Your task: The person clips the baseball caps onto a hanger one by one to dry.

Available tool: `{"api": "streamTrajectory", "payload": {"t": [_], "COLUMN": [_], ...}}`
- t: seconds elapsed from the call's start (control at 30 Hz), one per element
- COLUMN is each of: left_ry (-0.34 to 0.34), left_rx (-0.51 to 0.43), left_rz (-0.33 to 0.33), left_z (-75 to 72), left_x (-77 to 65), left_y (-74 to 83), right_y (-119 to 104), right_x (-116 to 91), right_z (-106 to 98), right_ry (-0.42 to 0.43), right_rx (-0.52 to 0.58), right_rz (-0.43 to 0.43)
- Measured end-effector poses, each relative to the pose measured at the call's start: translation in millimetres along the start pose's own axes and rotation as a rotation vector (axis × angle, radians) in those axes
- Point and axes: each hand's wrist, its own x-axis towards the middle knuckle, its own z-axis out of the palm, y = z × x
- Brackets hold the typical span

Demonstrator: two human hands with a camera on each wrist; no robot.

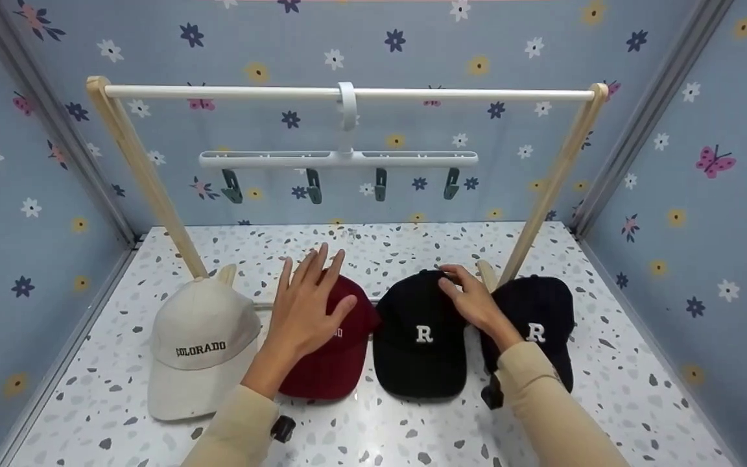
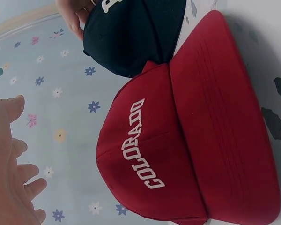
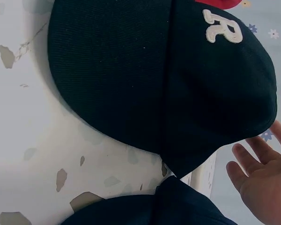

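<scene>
My left hand [image 1: 302, 314] hovers over the dark red cap [image 1: 331, 373] with its fingers spread. In the left wrist view the cap's white COLORADO lettering faces the camera, and a gap shows between it and the hand. My right hand [image 1: 474, 301] is at the upper right of the black cap [image 1: 420, 366] with a white R. Its fingertips [image 3: 241, 154] reach the side of the crown, while the thumb stands apart from it. Under the right wrist lies a second dark cap [image 1: 535, 298], also marked R. At the far left sits a beige COLORADO cap [image 1: 185, 324].
Behind the caps stands a wooden rack [image 1: 133, 162] with a white top rail [image 1: 237, 93]. A white hanger [image 1: 270, 159] hangs from it, carrying several dark green clips [image 1: 314, 186]. Flower-patterned walls [image 1: 717, 214] enclose the speckled table [image 1: 114, 363].
</scene>
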Motion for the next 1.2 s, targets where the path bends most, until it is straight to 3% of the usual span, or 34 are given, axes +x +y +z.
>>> {"api": "streamTrajectory", "payload": {"t": [0.47, 0.93, 1.2], "left_ry": [0.005, 0.006, 0.001], "left_rx": [-0.023, -0.021, -0.099], "left_rz": [0.036, 0.048, 0.067], "left_z": [9.8, 13.9, 15.3], "left_x": [3.0, 9.8, 16.6], "left_y": [6.9, 15.8, 23.4], "right_y": [-3, -9, -22], "right_x": [5, -1, -6], "right_z": [-1, -25, -37], "right_ry": [0.055, -0.057, -0.086], "right_rx": [0.032, -0.022, -0.032], "right_rz": [-0.037, -0.083, -0.107]}}
